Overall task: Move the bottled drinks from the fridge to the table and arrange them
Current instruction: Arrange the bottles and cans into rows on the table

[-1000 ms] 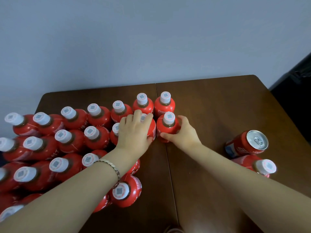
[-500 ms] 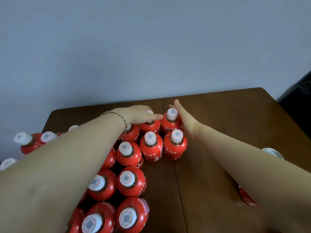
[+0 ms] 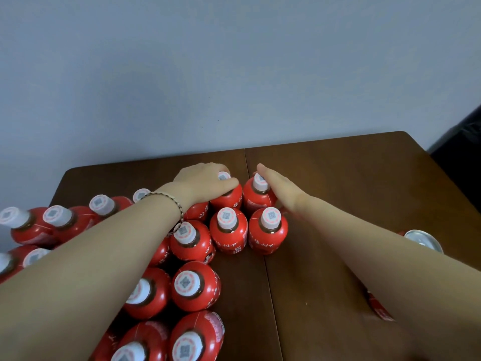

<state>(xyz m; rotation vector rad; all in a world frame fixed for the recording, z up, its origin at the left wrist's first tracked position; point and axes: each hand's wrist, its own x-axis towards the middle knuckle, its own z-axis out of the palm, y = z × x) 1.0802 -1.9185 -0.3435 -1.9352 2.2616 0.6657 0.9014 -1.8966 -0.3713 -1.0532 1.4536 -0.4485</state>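
Observation:
Several red bottles with white caps stand packed in rows on the left half of the brown table [image 3: 351,183]. My left hand [image 3: 205,182] curls round the neck of a back-row bottle [image 3: 227,198], whose cap shows between thumb and fingers. My right hand [image 3: 277,187] lies flat, fingers straight, against the right side of the back-right bottle [image 3: 256,199]. In front of these stand two more bottles, one at the seam [image 3: 229,230] and one [image 3: 268,230] at the right end of the second row. My left forearm hides part of the rows.
A red can [image 3: 423,241] with a silver top shows behind my right forearm, and another red container [image 3: 378,307] peeks out beneath that arm. The wall runs along the table's far edge. A dark object [image 3: 463,152] stands beyond the right corner.
Both hands moved from the second-row bottles to the back row a second ago. Since half a second ago they have barely shifted, and the view has come closer.

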